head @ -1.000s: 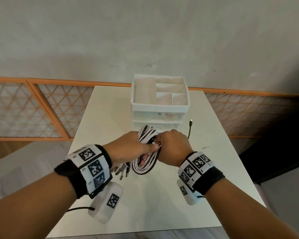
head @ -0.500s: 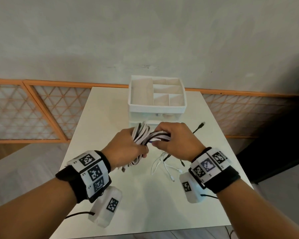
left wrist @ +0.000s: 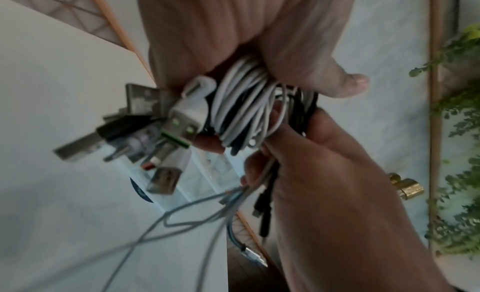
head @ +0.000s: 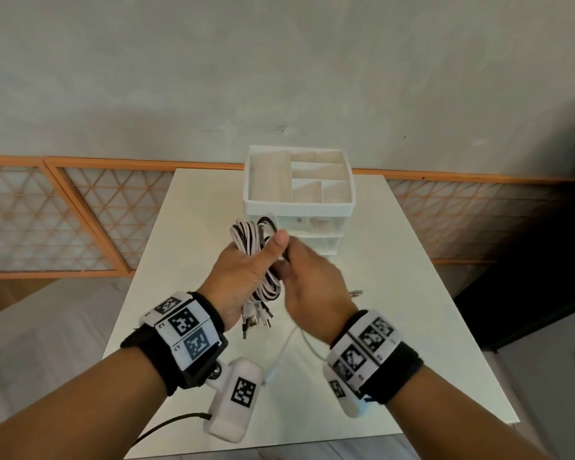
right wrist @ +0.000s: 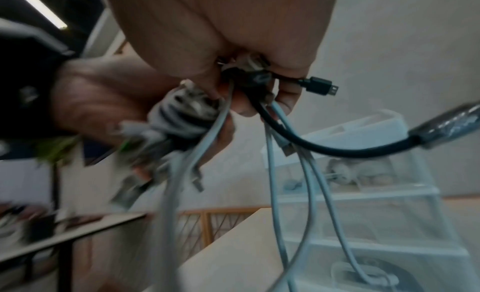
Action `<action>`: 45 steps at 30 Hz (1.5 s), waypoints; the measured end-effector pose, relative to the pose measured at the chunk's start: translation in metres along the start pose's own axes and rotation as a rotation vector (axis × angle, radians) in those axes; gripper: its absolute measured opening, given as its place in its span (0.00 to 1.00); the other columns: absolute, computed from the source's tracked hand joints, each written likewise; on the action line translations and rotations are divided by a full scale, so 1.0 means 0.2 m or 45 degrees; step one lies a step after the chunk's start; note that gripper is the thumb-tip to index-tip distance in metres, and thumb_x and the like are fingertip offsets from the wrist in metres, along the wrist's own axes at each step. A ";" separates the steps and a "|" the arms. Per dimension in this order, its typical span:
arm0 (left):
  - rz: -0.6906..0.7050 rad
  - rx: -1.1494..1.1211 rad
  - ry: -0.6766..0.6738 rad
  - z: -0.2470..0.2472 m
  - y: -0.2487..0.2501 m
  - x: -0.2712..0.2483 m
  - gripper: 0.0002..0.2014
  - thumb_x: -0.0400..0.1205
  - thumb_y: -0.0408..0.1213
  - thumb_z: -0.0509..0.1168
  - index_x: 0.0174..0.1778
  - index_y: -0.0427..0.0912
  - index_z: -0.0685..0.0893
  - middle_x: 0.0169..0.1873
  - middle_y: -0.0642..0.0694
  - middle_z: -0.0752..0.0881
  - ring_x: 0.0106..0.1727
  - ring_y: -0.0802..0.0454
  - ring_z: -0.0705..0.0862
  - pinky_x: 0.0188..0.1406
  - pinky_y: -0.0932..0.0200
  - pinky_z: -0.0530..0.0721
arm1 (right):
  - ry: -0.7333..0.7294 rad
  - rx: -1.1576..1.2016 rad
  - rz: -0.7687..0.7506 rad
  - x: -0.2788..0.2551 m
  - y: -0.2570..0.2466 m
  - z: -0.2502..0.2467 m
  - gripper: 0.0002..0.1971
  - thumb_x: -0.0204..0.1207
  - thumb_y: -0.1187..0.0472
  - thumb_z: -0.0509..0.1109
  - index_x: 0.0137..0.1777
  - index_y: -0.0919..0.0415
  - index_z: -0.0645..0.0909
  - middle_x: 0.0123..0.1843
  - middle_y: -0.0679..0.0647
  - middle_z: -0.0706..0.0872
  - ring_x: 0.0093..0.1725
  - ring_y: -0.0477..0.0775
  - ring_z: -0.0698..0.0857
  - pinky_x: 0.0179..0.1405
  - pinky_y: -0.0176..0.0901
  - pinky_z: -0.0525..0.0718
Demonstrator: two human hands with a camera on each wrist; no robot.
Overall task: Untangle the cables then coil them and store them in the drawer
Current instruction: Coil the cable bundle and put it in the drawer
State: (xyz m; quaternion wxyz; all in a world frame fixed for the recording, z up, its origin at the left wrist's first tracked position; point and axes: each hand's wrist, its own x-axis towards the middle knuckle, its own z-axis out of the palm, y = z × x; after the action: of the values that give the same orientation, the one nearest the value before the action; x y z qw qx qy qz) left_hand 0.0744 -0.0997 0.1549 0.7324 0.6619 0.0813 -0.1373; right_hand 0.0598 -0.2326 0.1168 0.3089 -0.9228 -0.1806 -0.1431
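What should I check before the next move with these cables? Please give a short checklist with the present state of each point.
1. Left hand grips the coiled bundle: ok, its fingers curl round the loops.
2. Right hand holds the loose cable ends: ok, pinched in a closed grip.
3. All cables coiled: not ok, white tails hang toward the table.
4. Cables untangled: cannot tell, the strands overlap and blur.
5. Drawer in the drawer unit open to receive the coil: not ok, both fronts look closed.
6. Plug ends gathered at one side: ok, they stick out together below the left hand.
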 end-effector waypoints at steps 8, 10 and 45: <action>0.105 -0.067 0.098 -0.04 0.00 -0.01 0.14 0.77 0.42 0.76 0.51 0.34 0.87 0.40 0.37 0.91 0.43 0.43 0.92 0.41 0.51 0.89 | -0.012 0.316 -0.176 -0.04 -0.01 0.01 0.23 0.80 0.66 0.63 0.75 0.62 0.75 0.50 0.54 0.79 0.42 0.58 0.80 0.39 0.55 0.83; 0.092 -0.144 0.126 -0.05 0.02 -0.01 0.11 0.79 0.38 0.74 0.49 0.33 0.87 0.38 0.36 0.89 0.39 0.41 0.89 0.41 0.50 0.87 | 0.089 0.418 -0.153 -0.05 0.00 -0.02 0.22 0.81 0.67 0.70 0.75 0.62 0.79 0.48 0.53 0.80 0.44 0.52 0.81 0.44 0.47 0.84; 0.416 0.173 0.024 -0.11 -0.01 -0.02 0.21 0.72 0.57 0.72 0.44 0.41 0.84 0.33 0.48 0.87 0.38 0.52 0.88 0.39 0.54 0.84 | 0.097 0.365 -0.017 0.02 -0.16 -0.08 0.13 0.84 0.64 0.64 0.37 0.60 0.81 0.29 0.49 0.76 0.29 0.48 0.73 0.30 0.43 0.71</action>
State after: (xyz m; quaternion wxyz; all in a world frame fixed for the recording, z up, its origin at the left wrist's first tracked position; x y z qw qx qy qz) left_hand 0.0714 -0.0776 0.1526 0.6978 0.7155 -0.0300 -0.0155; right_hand 0.0481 -0.2183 0.1473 0.4432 -0.8619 -0.1933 -0.1529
